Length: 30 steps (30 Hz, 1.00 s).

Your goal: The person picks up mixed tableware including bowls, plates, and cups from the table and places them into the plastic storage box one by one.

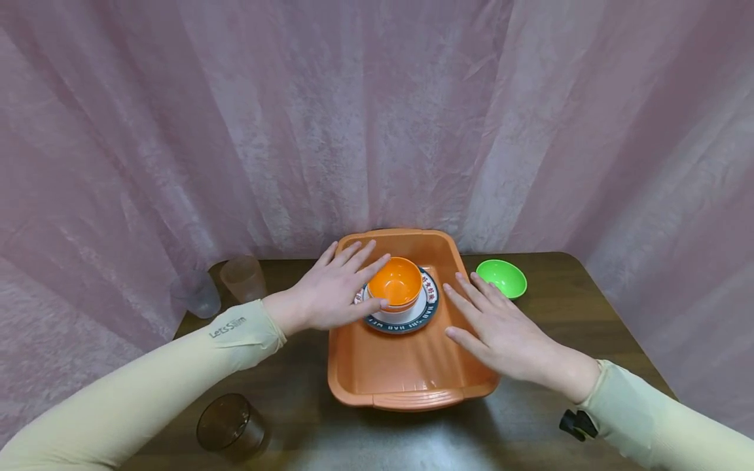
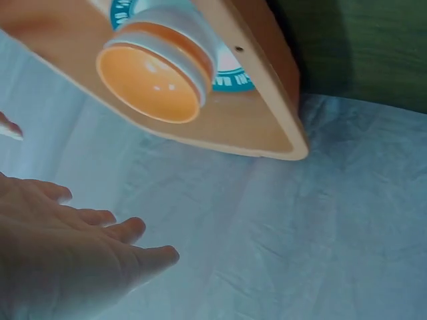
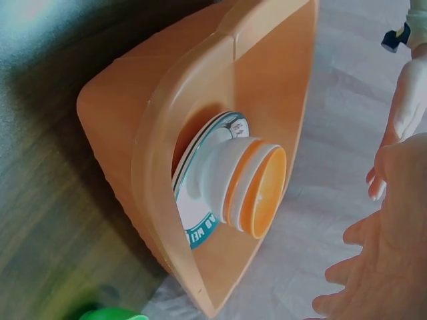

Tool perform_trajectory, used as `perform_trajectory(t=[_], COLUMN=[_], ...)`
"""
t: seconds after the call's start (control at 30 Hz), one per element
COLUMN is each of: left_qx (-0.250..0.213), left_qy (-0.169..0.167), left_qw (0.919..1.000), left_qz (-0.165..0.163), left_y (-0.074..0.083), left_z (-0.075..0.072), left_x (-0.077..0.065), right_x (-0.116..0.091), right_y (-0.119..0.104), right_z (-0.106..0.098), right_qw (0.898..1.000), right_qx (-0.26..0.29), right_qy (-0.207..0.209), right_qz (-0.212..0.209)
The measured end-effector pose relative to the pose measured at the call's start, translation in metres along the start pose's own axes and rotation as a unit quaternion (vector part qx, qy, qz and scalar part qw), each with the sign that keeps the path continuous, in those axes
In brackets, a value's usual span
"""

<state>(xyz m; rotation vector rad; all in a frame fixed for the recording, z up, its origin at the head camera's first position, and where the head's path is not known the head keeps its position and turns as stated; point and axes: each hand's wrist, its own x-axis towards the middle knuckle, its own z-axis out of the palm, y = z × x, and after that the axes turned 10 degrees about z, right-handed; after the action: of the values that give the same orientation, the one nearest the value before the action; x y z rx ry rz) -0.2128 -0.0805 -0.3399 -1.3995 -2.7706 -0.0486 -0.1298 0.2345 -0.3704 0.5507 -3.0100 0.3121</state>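
Observation:
An orange plastic basin [image 1: 412, 376] stands on the table. In it lie plates [image 1: 432, 288] with a dark teal lettered rim, seemingly stacked, and on them sit nested bowls [image 1: 396, 281], white outside and orange inside. My left hand [image 1: 326, 297] hovers over the basin's left side with fingers spread, nearest the bowls. Over the right side hovers my right hand [image 1: 503, 333], fingers straight and apart. Both hands hold nothing. The right wrist view shows the bowls [image 3: 250, 187] side-on, one inside another, apart from both hands.
A bright green bowl [image 1: 502, 277] stands right of the basin. Two tumblers, one pinkish [image 1: 243, 278] and one greyish [image 1: 201, 296], are at the back left. A brown glass [image 1: 231, 425] stands at the front left. A pink curtain [image 1: 377, 118] hangs behind the wooden table [image 1: 577, 314].

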Motion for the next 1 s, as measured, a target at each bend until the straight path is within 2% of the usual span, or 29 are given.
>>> perform_trajectory(t=[0.3,0.57,0.77,1.0], left_qx=[0.003,0.017,0.019,-0.002], left_qy=[0.026,0.038,0.035,0.024], left_qw=[0.9991,0.9981,0.9982,0.9992], left_qz=[0.032,0.046,0.046,0.03], left_y=[0.018,0.03,0.032,0.032], left_z=[0.005,0.018,0.029,0.037], left_x=[-0.029,-0.054,-0.063,-0.066], right_x=[-0.005,-0.011,-0.013,-0.011], right_y=[-0.005,-0.007,-0.007,-0.004], right_z=[0.0,0.001,0.005,0.011], right_qw=[0.999,0.999,0.997,0.997], right_qx=[-0.001,-0.025,-0.053,-0.053], right_qy=[0.03,0.022,0.021,0.022], right_qz=[-0.021,-0.028,-0.044,-0.049])
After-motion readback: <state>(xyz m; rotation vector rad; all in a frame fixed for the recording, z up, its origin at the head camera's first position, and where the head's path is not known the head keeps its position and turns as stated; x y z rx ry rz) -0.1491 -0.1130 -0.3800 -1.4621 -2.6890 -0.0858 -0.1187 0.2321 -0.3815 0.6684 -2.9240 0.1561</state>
